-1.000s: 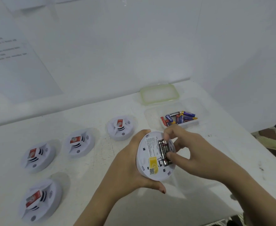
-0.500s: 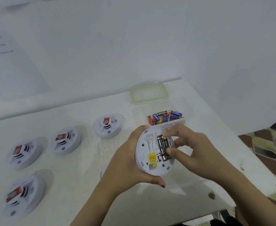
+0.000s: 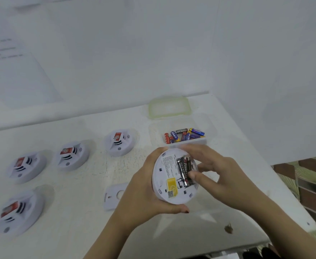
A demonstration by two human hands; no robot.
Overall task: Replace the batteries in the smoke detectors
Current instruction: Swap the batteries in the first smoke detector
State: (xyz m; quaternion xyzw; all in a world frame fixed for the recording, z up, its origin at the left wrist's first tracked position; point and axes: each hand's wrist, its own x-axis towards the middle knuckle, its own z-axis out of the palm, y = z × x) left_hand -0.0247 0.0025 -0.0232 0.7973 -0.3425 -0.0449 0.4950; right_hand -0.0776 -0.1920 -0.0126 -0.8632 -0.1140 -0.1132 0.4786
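Little has moved since earlier: four smoke detectors (image 3: 70,155) wait untouched along table's (image 3: 78,230) left edge. Left hand (image 3: 146,191) still grips open detector (image 3: 175,177) mid-table; right hand's fingertips (image 3: 192,174) pinch its batteries (image 3: 184,171). Spares (image 3: 184,135) near back edge. Early stage, I judge.

head view: single wide-angle camera, worn on the person's head | faces forward and down over the white tabletop (image 3: 82,184) toward the white back wall (image 3: 134,53) | close above both hands, held low in centre frame | patterned floor tiles (image 3: 310,184) show past table's right edge
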